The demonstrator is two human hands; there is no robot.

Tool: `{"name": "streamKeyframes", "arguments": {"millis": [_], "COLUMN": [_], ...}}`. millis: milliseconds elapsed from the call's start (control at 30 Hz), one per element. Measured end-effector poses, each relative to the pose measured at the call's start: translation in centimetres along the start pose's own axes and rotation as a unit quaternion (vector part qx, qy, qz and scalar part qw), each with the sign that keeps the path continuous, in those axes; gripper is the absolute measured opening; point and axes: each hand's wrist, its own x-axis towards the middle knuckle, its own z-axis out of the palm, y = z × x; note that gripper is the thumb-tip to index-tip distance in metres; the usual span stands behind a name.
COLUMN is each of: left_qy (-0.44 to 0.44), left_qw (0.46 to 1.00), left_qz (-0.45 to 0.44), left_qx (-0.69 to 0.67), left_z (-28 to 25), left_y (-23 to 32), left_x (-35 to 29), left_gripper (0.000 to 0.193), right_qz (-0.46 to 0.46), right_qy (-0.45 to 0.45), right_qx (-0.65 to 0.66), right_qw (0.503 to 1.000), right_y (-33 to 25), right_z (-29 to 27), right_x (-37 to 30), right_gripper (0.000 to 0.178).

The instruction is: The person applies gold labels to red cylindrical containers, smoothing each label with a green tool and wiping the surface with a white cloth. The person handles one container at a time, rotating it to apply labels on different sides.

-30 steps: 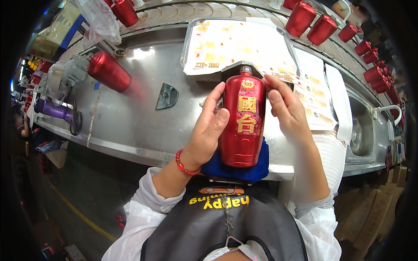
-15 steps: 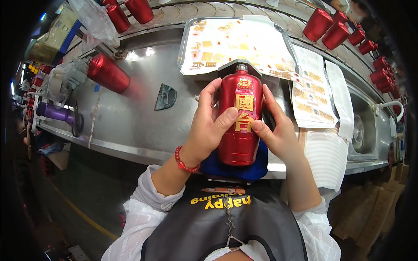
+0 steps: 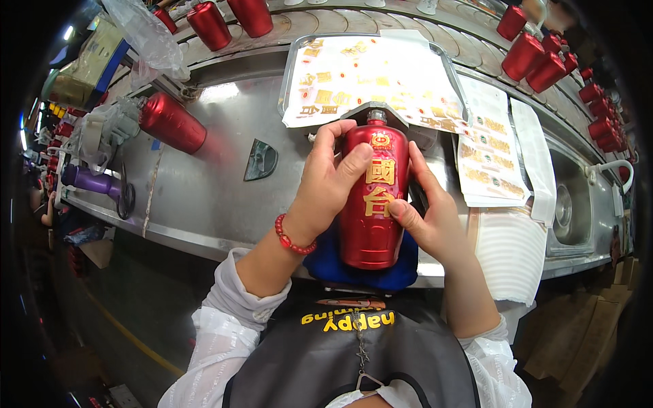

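While the left hand (image 3: 331, 178) wraps the side of a red bottle (image 3: 371, 197), the right hand (image 3: 427, 214) presses fingertips against its gold label. It lies on a blue cushion (image 3: 325, 262) at the steel desk's (image 3: 204, 197) near edge, below a tray of label sheets (image 3: 354, 75).

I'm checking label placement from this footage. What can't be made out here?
- Head view: the left side of the red bottle is covered by the left hand.
- Its base sinks into the blue cloth.
- The right hand hides its right flank.
- Far bottles curve into the rim, too small.
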Motion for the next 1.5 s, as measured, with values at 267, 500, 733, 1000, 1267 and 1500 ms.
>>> {"name": "streamKeyframes", "arguments": {"millis": [267, 500, 733, 1000, 1267, 1500], "left_qy": [-0.009, -0.003, -0.019, -0.028, -0.027, -0.038], "left_qw": [0.996, 0.992, 0.996, 0.999, 0.996, 0.998], "left_qz": [0.0, 0.003, 0.014, 0.036, 0.072, 0.057], "left_qx": [0.088, 0.125, 0.088, 0.027, 0.04, -0.015], "left_z": [0.0, 0.0, -0.4, -0.7, -0.5, 0.1], "left_y": [0.9, 0.7, 0.1, -0.6, -1.3, -0.7], "left_x": [2.2, 2.5, 2.4, 0.8, -1.4, -1.8], "left_gripper": [0.036, 0.034, 0.031, 0.048, 0.067, 0.068], "right_qz": [-0.001, -0.022, -0.021, -0.002, 0.013, 0.066], "right_qy": [0.006, 0.011, 0.008, 0.005, -0.001, -0.006], "right_qx": [-0.008, -0.012, -0.025, 0.013, 0.062, 0.158], "right_qw": [1.0, 1.0, 0.999, 1.0, 0.998, 0.985], "right_y": [-0.3, 0.0, -0.3, 0.3, 0.6, 0.4], "right_z": [0.0, 0.1, 0.0, -0.1, 0.1, -0.2], "right_x": [0.0, 0.1, 0.1, 0.1, -0.2, 0.1], "right_gripper": [0.092, 0.092, 0.093, 0.084, 0.083, 0.084]}}
